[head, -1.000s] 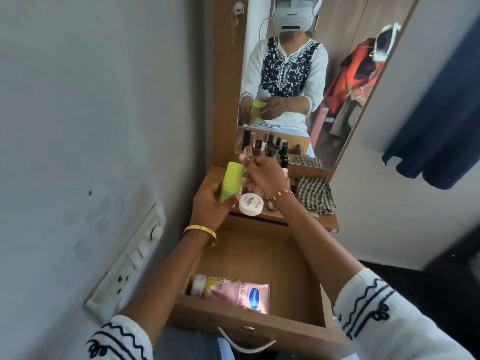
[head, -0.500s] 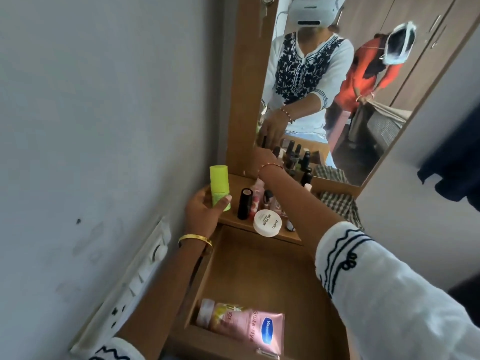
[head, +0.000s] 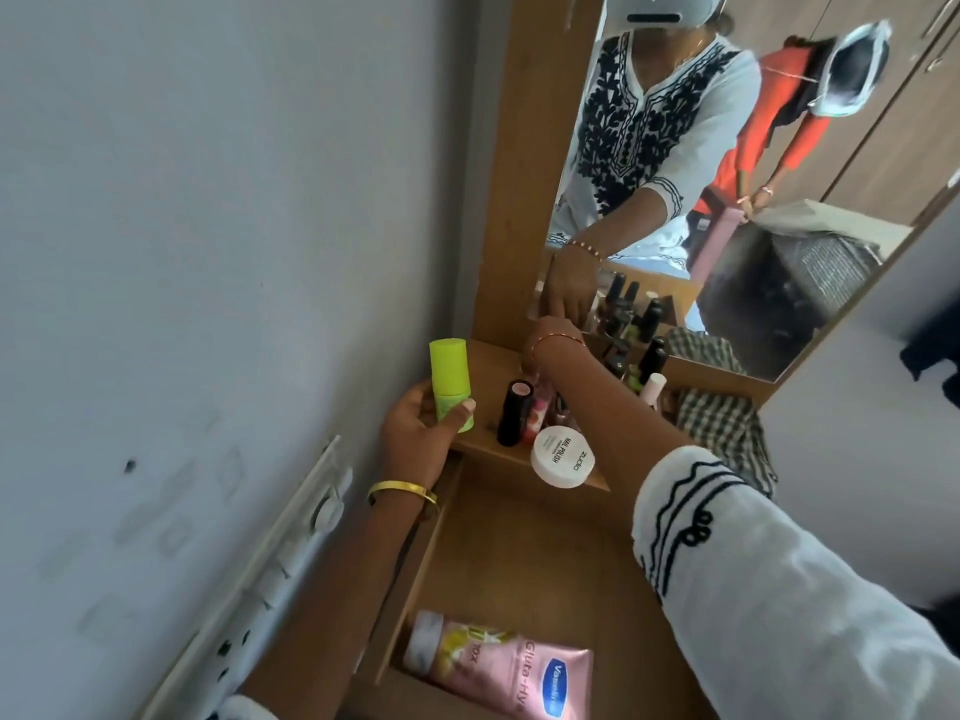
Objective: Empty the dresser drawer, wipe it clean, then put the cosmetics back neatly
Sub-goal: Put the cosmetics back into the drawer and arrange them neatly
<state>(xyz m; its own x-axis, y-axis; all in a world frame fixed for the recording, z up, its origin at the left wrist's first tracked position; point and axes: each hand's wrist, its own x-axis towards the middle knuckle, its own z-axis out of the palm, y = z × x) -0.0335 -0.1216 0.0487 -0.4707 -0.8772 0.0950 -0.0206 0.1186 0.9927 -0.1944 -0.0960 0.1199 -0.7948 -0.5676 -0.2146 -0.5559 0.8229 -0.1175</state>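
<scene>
Head view shows me the open drawer [head: 519, 553] below the dresser shelf [head: 485, 368], with only a pink Vaseline lotion tube [head: 498, 662] lying flat at its front left. From that I judge I am in the putting-back stage, barely begun.

My left hand [head: 415, 433] is wrapped around a lime-green bottle [head: 451, 379], thumb across its front, holding it upright at the shelf's left end. My right hand [head: 540, 337] reaches to the back of the shelf, among the dark-capped nail polish bottles [head: 649, 356] by the mirror [head: 727, 200]; its fingers are hidden behind the wrist, so I cannot tell whether it has hold of anything.

On the shelf between my hands stand a black lipstick [head: 514, 413] and small pink bottles, and a white nail polish remover jar [head: 562, 456] overhangs the front edge. A checked cloth [head: 722, 428] lies at the right end.

To do this step well, I would lower the green bottle into the drawer beside the tube and lay it parallel, leaving space for the small bottles. My right forearm passes just above that overhanging jar, so I should lift clear when drawing back, or it may drop. Taking one polish bottle at a time from the crowded cluster seems safest against toppling the neighbours.
</scene>
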